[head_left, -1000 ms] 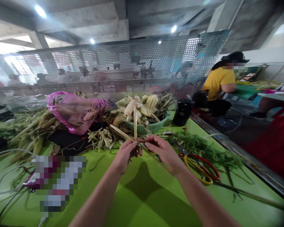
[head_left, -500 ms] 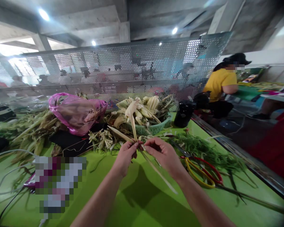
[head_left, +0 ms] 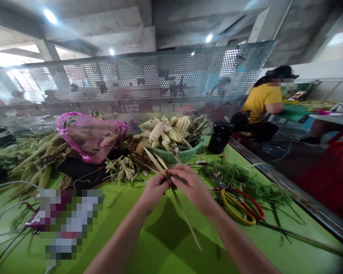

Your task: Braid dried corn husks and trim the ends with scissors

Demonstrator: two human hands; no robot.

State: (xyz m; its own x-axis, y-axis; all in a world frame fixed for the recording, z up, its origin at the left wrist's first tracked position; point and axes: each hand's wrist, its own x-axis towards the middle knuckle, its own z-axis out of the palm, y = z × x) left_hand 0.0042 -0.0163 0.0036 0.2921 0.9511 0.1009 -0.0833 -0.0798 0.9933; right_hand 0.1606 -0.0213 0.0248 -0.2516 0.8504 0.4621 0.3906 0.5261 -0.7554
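Above the green tabletop (head_left: 114,213), a pale leaf strip (head_left: 156,162) is pinched by left hand (head_left: 154,190) and right hand (head_left: 190,182) — neither nearer — its long axis slanted from far left to near right.

Head camera: facing forward and down
Table (head_left: 114,205): seen from above
Hands (head_left: 188,182): close, below center
Perforated panel (head_left: 148,83): farther off, ahead
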